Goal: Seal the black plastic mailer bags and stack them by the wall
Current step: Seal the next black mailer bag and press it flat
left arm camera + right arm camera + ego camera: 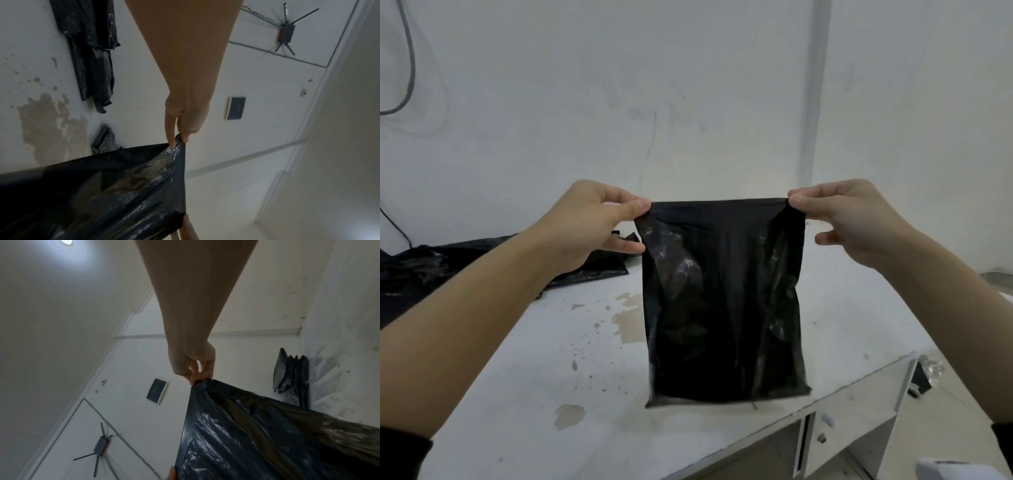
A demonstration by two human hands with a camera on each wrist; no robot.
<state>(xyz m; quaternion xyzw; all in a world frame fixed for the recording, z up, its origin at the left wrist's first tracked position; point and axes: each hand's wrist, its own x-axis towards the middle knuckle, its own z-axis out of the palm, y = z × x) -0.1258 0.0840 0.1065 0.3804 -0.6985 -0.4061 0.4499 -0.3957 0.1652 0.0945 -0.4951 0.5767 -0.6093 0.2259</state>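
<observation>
Hanging mailer bag (724,301), contents unclear

The mailer bag (724,301) is thin black plastic film, glossy, with creases that catch the light and a slightly translucent look near its upper edge. The pile of bags (448,263) by the wall is the same shiny, crumpled black plastic. The surface (524,359) is painted white with a matt finish, worn through in brownish patches and speckled with chips. The wall (688,85) is matt white, scuffed and faintly smudged.
</observation>
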